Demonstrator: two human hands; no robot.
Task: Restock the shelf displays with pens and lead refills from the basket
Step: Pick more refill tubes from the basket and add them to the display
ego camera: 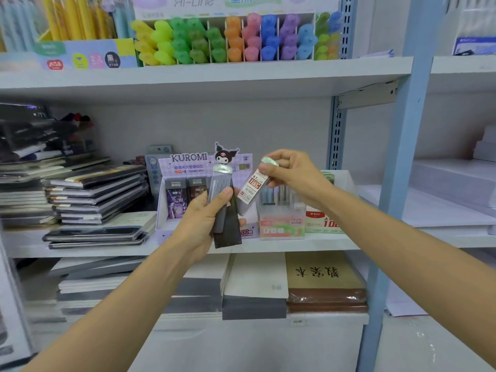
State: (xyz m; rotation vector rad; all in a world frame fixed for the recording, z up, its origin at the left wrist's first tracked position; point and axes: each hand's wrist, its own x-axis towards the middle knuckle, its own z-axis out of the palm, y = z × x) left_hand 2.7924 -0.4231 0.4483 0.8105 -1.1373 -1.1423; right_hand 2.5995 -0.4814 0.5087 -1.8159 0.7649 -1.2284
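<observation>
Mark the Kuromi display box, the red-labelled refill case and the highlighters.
Kuromi display box (188,162): head view, purple header card.
red-labelled refill case (252,186): head view, its label.
highlighters (233,36): head view, orange caps.

A stationery shop; retail shelving (204,73) holds highlighter displays (230,38), a Kuromi lead-refill box (188,167), stacked notebooks (96,194).

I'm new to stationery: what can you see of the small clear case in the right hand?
The lead refill case is a slim clear plastic tube with a pale green cap and a red-and-white label. It is tilted, cap uppermost, pinched at the cap end by the right hand, held in the air before the Kuromi display.
</observation>
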